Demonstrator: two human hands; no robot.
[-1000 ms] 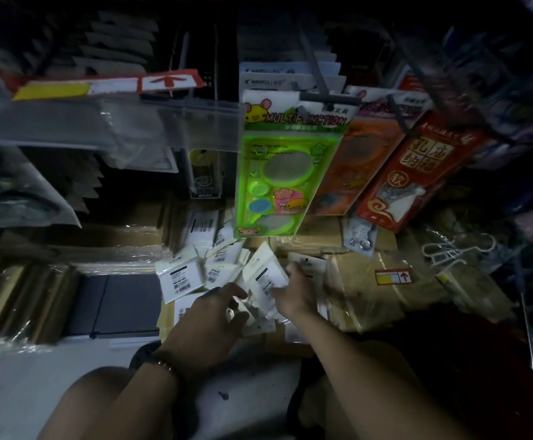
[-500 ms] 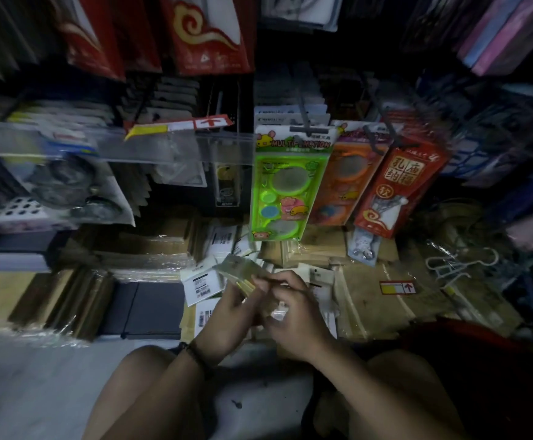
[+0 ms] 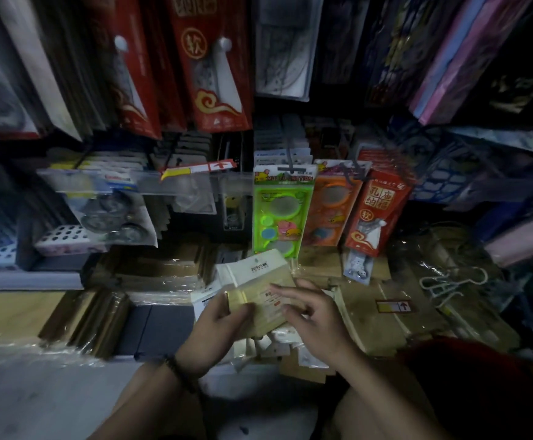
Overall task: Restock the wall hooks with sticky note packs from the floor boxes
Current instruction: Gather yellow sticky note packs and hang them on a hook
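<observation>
**A:** What have the hands got?

**B:** The left hand [image 3: 223, 315] grips a sticky note pack [image 3: 258, 290] by its lower left edge, thumb on the face and fingers hidden behind it. The right hand [image 3: 312, 315] lies across the pack's right side with its fingers straight and spread, gripping nothing. I can't tell whether that's one pack or a few stacked together.

**A:** Where is it, exactly?

**B:** It's held up over the loose packs [image 3: 293, 344] piled on the floor. Its white header card [image 3: 252, 265] points toward the wall, just below the green stencil card [image 3: 277, 217].

**A:** How would it handle?

**B:** Light, I'd judge, since it's paper pads in a thin clear sleeve. The pad part looks stiff enough to pinch. The sleeve is glossy, so it's likely slick, and the header probably bends easily. I'd hold the pad body near its top between thumb and fingers, leaving the header free for the peg. A small mark near the header's top may be the hang hole, but it's too small to be sure.

**A:** And around it?

**B:** Film-wrapped cardboard boxes [image 3: 163, 274] sit to the left. An orange stencil card [image 3: 331, 208] and a red pack [image 3: 378, 204] hang right of the green one, with white hangers [image 3: 439, 284] farther right. A dark hook [image 3: 291, 163] carries the green card. Which hook wants the notes, I can't tell.
</observation>
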